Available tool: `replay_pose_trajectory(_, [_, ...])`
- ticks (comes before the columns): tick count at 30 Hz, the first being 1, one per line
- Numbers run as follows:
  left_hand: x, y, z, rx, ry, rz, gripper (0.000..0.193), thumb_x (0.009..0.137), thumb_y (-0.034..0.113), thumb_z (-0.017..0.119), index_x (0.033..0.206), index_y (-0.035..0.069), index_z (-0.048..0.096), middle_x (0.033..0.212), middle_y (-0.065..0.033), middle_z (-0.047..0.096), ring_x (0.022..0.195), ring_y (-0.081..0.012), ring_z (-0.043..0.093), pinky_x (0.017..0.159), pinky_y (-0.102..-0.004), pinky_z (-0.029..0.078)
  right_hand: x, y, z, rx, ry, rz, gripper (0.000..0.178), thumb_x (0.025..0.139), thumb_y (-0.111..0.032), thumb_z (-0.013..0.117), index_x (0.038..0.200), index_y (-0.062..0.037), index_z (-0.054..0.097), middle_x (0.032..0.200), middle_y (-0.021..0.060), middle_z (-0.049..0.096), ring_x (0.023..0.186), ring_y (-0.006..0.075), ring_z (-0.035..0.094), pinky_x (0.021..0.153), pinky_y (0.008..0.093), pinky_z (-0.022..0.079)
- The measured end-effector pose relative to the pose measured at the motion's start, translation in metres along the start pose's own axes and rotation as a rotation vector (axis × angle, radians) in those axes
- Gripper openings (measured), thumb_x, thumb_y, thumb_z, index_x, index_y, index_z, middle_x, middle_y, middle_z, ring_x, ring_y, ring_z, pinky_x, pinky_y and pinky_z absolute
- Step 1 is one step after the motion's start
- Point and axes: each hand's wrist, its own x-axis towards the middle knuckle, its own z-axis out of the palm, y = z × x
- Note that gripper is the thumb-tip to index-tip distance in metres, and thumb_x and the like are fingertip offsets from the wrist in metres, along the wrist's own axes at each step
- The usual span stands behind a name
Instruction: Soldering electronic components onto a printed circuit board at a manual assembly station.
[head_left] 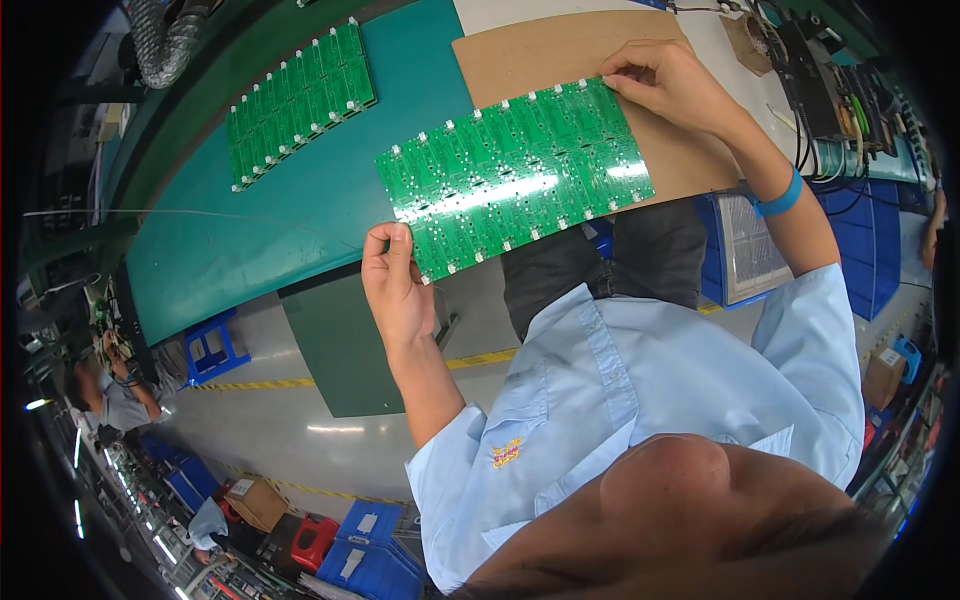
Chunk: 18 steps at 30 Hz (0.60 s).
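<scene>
A large green circuit board panel [520, 175] with white connectors along its two long edges is held up in front of me, over the table's near edge. My left hand [397, 285] pinches its lower left corner between thumb and fingers. At the far right corner, my right hand [665, 85] grips the panel's edge the same way; a blue band circles that wrist. Light glares across the middle of the panel. To the far left, a stack of similar green panels [300, 105] lies on the green mat.
A green mat [250, 235] covers the table, with a brown board [560, 45] on it at the right. Cables and tools [845, 110] crowd the right end. Blue bins [370, 550] and a blue stool [215, 348] stand on the floor. Another person [120, 385] is at far left.
</scene>
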Motion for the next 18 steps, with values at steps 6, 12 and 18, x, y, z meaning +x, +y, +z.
replay_pose_trajectory(6, [0.0006,-0.0002,0.0006,0.003,0.009,-0.001,0.011,0.108,0.016,0.062,0.110,0.006,0.060,0.090,0.0008,0.059,0.072,-0.0042,0.052,0.065,-0.0200,0.044,0.0015,0.0001,-0.0006,-0.020,-0.005,-0.023,0.013,0.092,-0.003,0.071,0.101,0.0045,0.077,0.084,0.0065,0.074,0.067,0.0123,0.059,0.063,0.0243,0.051])
replay_pose_trajectory(12, [0.0004,0.0001,0.0018,-0.001,0.024,-0.001,0.010,0.108,0.016,0.062,0.110,0.006,0.060,0.090,0.0011,0.059,0.071,-0.0042,0.052,0.065,-0.0199,0.044,0.0037,0.0000,-0.0002,-0.026,-0.011,-0.045,0.014,0.092,-0.003,0.071,0.102,0.0049,0.077,0.085,0.0068,0.074,0.067,0.0120,0.059,0.063,0.0245,0.051])
replay_pose_trajectory(18, [0.0003,0.0008,-0.0006,-0.015,-0.004,-0.018,0.010,0.108,0.015,0.063,0.110,0.006,0.060,0.092,0.0001,0.060,0.076,-0.0051,0.053,0.069,-0.0209,0.045,0.0023,-0.0021,0.0024,0.050,0.072,-0.078,0.014,0.087,-0.006,0.072,0.097,0.0025,0.077,0.078,0.0057,0.073,0.060,0.0143,0.060,0.059,0.0280,0.050])
